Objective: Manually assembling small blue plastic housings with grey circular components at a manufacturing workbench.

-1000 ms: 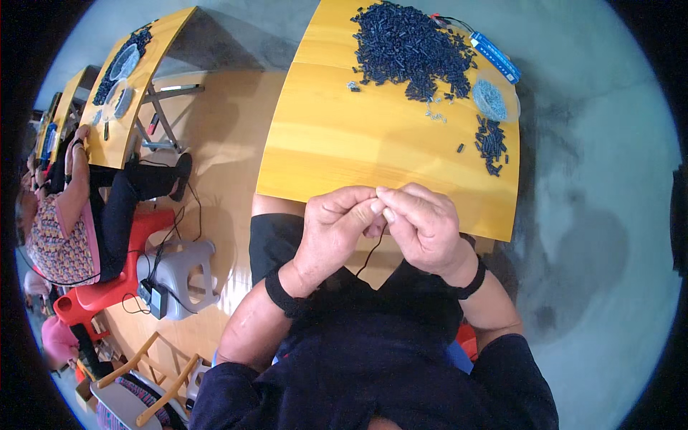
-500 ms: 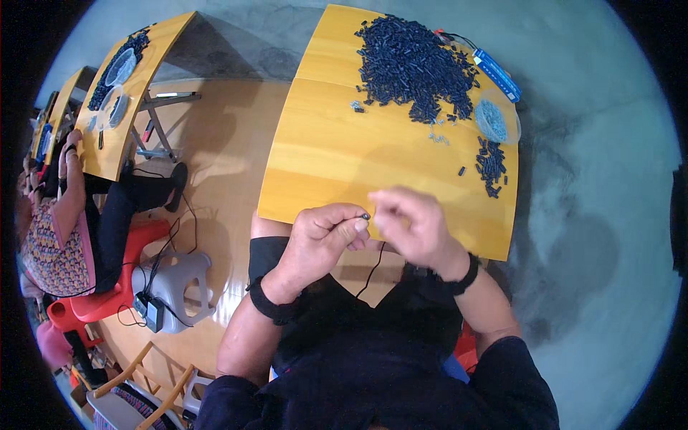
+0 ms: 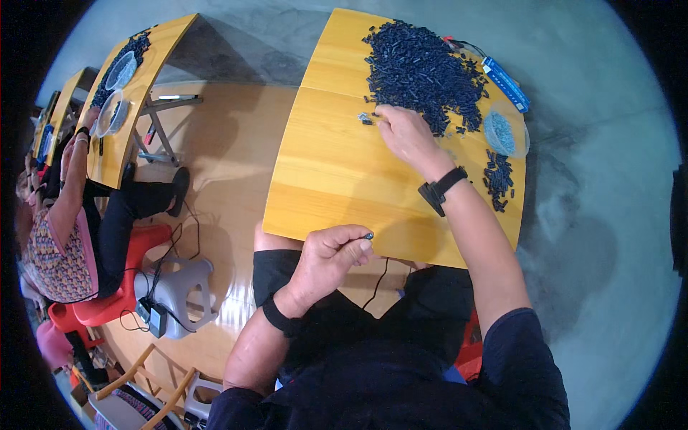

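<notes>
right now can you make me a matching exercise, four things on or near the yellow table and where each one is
Things:
1. left hand
2. right hand
3. clear round plastic dish
4. long blue flat strip

Places:
A. far right edge of the yellow wooden table, beyond the dish
B. near table edge, pinching a small dark piece
C. right of the big heap
D. at the big heap of small dark pieces

Pairs: 1-B, 2-D, 3-C, 4-A

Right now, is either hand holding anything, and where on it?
The left hand pinches a small dark piece at its fingertips; the exact spot cannot be told. The right hand reaches the dark pile, holding nothing visible.
</notes>
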A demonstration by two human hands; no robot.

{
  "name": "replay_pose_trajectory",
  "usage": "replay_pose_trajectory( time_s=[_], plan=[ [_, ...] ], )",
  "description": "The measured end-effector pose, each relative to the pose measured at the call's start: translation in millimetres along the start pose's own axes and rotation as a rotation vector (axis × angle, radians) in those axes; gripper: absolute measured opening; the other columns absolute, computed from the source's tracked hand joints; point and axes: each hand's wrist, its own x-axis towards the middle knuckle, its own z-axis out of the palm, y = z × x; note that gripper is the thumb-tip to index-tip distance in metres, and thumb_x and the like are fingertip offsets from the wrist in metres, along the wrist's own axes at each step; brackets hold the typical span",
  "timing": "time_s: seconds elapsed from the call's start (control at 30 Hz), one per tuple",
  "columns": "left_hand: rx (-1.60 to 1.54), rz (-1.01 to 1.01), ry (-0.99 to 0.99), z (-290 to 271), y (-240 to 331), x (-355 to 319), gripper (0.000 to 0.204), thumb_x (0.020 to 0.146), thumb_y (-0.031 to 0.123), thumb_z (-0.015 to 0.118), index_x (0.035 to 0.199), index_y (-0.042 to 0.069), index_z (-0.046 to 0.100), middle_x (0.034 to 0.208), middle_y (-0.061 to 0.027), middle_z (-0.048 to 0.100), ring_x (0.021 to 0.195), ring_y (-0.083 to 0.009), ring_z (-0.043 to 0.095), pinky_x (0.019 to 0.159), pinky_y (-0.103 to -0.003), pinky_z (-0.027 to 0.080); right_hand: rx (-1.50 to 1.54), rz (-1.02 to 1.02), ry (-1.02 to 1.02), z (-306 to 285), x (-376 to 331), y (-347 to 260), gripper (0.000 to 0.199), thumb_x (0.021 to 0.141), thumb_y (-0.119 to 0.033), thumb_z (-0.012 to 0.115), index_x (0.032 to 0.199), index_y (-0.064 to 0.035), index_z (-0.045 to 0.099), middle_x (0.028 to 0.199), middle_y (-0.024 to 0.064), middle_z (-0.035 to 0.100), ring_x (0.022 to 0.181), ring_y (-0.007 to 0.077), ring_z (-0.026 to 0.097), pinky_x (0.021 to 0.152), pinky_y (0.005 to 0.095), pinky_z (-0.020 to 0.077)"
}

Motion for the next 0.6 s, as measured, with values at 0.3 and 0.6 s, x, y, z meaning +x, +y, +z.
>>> replay_pose_trajectory(
  time_s=[0.3,0.6],
  plan=[
    [0.013,0.01,0.016,-3.6,-2.5,2.5,0.016,0.091,0.003,0.059,0.105,-0.005,0.062,0.082,-0.0067,0.066,0.072,-0.0107,0.062,0.067,-0.024,0.052,-0.161,0.031,-0.047,10.5,12.9,11.7,0.015,0.085,-0.015,0.055,0.084,-0.0016,0.062,0.084,0.0212,0.064,0.081,0.0394,0.062,0.073,0.0488,0.0503],
    [-0.013,-0.018,0.027,3.8,-2.9,1.8,0.016,0.09,0.003,0.06,0.105,-0.005,0.062,0.082,-0.0062,0.066,0.072,-0.0103,0.061,0.066,-0.024,0.052,-0.194,0.058,-0.045,8.0,1.3,19.8,0.017,0.084,-0.015,0.055,0.08,-0.0004,0.061,0.086,0.0225,0.063,0.083,0.0403,0.062,0.074,0.0497,0.0503]
  ],
)
